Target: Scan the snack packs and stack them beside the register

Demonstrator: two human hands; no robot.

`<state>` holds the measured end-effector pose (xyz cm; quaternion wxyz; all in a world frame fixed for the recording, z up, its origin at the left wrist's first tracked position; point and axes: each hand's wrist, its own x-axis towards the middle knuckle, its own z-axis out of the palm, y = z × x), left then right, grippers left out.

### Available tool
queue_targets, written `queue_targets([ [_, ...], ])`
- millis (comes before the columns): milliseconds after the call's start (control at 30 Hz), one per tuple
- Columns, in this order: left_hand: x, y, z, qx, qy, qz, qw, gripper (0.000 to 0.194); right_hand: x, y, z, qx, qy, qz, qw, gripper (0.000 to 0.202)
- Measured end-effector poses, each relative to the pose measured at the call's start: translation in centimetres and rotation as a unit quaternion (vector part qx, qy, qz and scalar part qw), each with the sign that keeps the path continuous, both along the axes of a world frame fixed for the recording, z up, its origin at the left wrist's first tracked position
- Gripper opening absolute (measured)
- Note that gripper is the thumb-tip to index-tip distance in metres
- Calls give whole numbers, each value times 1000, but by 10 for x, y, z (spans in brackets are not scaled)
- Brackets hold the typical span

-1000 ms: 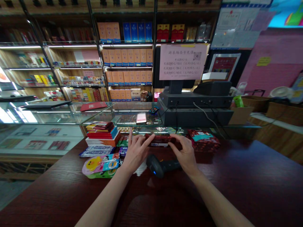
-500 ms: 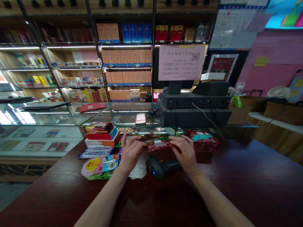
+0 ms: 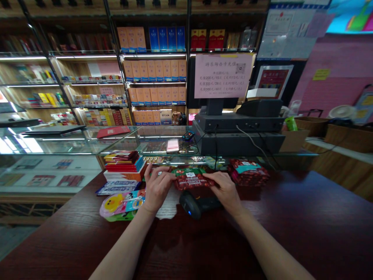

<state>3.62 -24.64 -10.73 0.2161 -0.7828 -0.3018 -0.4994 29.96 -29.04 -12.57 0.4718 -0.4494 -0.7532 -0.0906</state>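
Note:
A dark red and green chocolate bar (image 3: 192, 181), printed upside down with words about almond and dark, spans the gap between my hands. At one end my left hand (image 3: 158, 189) pinches it. The other end is between the thumb and fingers of my right hand (image 3: 226, 191). Just below the bar, a black barcode scanner (image 3: 190, 206) with a blue light lies on the brown counter (image 3: 186, 249). My right hand hides part of its handle. Behind my right hand sits a stack of similar dark red packs (image 3: 247, 173).
To the left are a pile of flat boxes and bars (image 3: 124, 165), blue-white packets (image 3: 119, 188) and a colourful duck-pattern pack (image 3: 121, 205). Beyond the counter stand a glass display case (image 3: 151, 134) and a monitor bearing a pink sign (image 3: 223, 76). Goods fill the back shelves.
The chocolate bar has tilted so its printed front faces me more fully. Both hands have stayed on its ends, with the left shifting slightly left.

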Motion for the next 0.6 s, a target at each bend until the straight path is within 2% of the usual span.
queue_targets([
  [167, -1, 3, -2, -27, -7, 9, 1000, 14, -1, 2, -1, 2, -16, -18, 1000, 35],
  [433, 0, 7, -3, -86, -27, 85, 992, 6, 1, 5, -3, -7, -84, -60, 995, 38],
  [600, 1, 7, -6, -139, -13, 65, 988, 14, 0, 6, -5, 0, -89, -70, 994, 38],
])
